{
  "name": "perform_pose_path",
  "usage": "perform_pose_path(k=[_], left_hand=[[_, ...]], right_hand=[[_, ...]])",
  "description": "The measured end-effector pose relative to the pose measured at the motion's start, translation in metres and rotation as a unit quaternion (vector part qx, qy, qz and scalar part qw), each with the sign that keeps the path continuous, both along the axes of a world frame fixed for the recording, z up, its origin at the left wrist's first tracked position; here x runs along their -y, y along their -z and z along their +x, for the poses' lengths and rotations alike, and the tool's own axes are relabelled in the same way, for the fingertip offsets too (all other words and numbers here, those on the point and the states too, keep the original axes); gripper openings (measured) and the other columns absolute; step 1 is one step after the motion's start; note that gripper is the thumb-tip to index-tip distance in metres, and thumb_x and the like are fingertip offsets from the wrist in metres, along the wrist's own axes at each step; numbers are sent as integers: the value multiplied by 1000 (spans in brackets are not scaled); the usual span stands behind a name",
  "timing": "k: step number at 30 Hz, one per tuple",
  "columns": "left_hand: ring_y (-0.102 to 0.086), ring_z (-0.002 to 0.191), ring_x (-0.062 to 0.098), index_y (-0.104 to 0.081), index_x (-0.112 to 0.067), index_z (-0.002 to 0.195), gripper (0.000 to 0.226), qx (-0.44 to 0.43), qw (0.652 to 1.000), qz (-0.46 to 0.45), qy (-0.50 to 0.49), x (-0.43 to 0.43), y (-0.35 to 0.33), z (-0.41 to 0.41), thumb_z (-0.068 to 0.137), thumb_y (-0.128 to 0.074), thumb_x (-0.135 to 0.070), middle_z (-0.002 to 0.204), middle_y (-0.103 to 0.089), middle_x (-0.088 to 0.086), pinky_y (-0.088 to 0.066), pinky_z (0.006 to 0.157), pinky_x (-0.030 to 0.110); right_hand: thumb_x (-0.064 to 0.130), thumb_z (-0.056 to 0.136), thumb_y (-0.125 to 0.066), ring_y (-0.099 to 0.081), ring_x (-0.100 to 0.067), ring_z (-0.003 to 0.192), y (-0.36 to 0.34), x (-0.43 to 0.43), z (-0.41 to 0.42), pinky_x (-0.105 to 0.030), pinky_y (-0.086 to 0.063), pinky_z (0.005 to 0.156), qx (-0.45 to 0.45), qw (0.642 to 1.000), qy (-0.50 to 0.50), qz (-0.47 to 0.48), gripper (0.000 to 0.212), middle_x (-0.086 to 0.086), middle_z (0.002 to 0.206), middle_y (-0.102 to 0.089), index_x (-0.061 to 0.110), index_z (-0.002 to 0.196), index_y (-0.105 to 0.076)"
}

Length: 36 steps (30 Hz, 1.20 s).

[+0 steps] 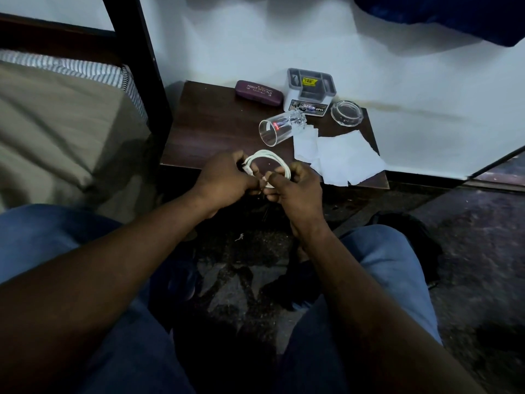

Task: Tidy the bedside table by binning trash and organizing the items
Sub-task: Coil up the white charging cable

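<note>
Head view, left hand (224,177) and right hand (292,189) grasping coiled white cable (267,157) at frame centre, bedside table (216,123) above.

cable (267,156): white. tabletop (216,126): dark brown wood grain. spectacle case (258,92): maroon, pale lettering. organiser (311,86): grey top, white body, yellow label. papers (346,157): white. tumbler (279,129) and ashtray (346,112): clear glass. mattress edge (85,70): grey-and-white stripes.
</note>
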<state>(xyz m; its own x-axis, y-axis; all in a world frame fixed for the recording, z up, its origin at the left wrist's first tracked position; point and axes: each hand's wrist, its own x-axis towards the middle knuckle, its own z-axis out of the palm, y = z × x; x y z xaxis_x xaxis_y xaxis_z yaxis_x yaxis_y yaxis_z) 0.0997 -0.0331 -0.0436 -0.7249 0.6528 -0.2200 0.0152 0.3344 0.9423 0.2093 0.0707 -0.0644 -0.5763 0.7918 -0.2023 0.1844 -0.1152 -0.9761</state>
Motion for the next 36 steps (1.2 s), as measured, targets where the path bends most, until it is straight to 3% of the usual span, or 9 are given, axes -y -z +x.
perform_pose_path(k=[2,6,11,14,20,23,29,32,36], left_hand=[[-70,67,12,-67,-17,81,24,-24,1000,-14,-13,-1,1,0,73,-86,-4,76,-74,1,-58,68,27],[-71,75,24,-65,-11,79,22,135,987,62,-58,-4,1,-2,77,-79,6,77,-71,9,-61,76,38],[-71,68,17,-66,-9,84,14,181,974,78,-107,-10,2,-8,82,-68,5,73,-75,5,-59,61,26],[-71,68,21,-69,-6,88,17,174,971,71,-146,-11,4,-8,72,-69,1,77,-76,11,-57,61,29],[-56,50,18,-66,-8,75,15,159,978,28,-130,-10,1,-7,64,-60,0,67,-65,10,-42,44,20],[-55,49,13,-64,-10,69,14,203,977,-14,-65,-7,-2,-12,78,-56,-3,66,-64,8,-37,40,17],[-64,67,8,-71,-18,95,11,328,943,50,23,-4,-6,-18,94,-61,-13,81,-70,-2,-49,54,14],[-67,71,7,-67,-22,110,19,328,941,81,26,-2,-5,-20,95,-64,-12,90,-73,-3,-51,58,16],[-69,72,7,-65,-24,113,22,294,953,79,10,-3,-4,-19,92,-71,-21,96,-77,-3,-50,59,17]], right_hand=[[8,92,-70,-70,-18,66,-1,-1,1,-28,-57,62,2,1000,-11,6,2,-17,86,-78,8,91,-68],[12,96,-68,-69,-16,69,-2,0,-1,-27,-55,63,-7,999,-30,-24,3,-14,89,-78,12,95,-71],[14,95,-71,-69,-16,77,-6,1,-1,-29,-55,73,-23,996,-82,-24,11,-5,90,-75,20,105,-70],[6,92,-72,-69,-14,79,-5,2,-1,-26,-53,71,-14,992,-122,25,20,-5,90,-75,16,110,-71],[18,83,-79,-71,-13,77,4,5,-4,-32,-55,72,8,986,-127,103,11,0,87,-78,19,94,-76],[8,91,-75,-69,-14,73,2,5,-4,-26,-54,65,-13,995,-90,44,8,-9,85,-76,14,95,-73],[8,95,-71,-67,-12,68,-11,-1,0,-20,-52,61,-99,983,-25,-153,10,-7,82,-72,6,105,-69],[12,94,-70,-67,-10,68,-13,-5,0,-20,-51,60,-82,973,-35,-211,11,-3,82,-72,12,105,-66],[20,97,-67,-68,-9,69,-13,-6,0,-22,-48,62,-63,967,-39,-244,3,4,79,-73,18,99,-67]])
